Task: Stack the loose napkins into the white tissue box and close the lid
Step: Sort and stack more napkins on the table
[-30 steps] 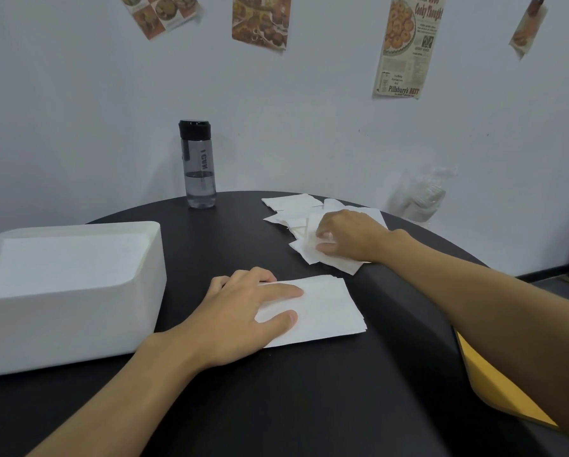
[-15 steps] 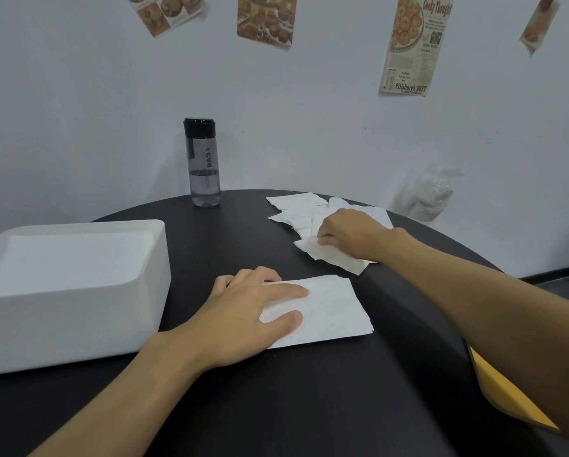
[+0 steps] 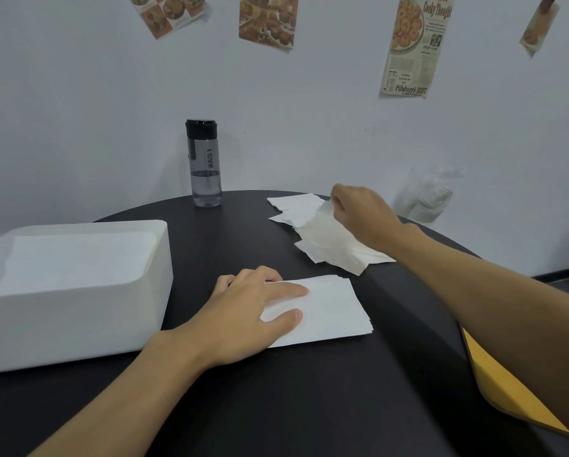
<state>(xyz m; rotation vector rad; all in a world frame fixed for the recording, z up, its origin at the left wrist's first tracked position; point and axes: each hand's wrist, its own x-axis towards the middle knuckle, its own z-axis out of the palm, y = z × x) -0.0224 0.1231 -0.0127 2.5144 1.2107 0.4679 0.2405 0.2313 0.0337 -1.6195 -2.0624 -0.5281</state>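
A white tissue box (image 3: 79,311) stands open at the left of the round black table (image 3: 309,407), with white napkins visible inside. My left hand (image 3: 243,318) lies flat, pressing on a neat stack of napkins (image 3: 332,311) in the middle. Further back lies a loose pile of napkins (image 3: 296,209). My right hand (image 3: 362,216) pinches one napkin (image 3: 329,239) by its far edge and lifts it off that pile. No lid is in view.
A dark water bottle (image 3: 204,163) stands at the back of the table near the wall. A yellow sheet (image 3: 507,394) sticks out under my right forearm at the right edge. A clear plastic bag (image 3: 428,196) sits behind the table.
My right hand went from resting on the loose pile to lifting up and back with one napkin pinched. My left hand stayed on the neat stack.
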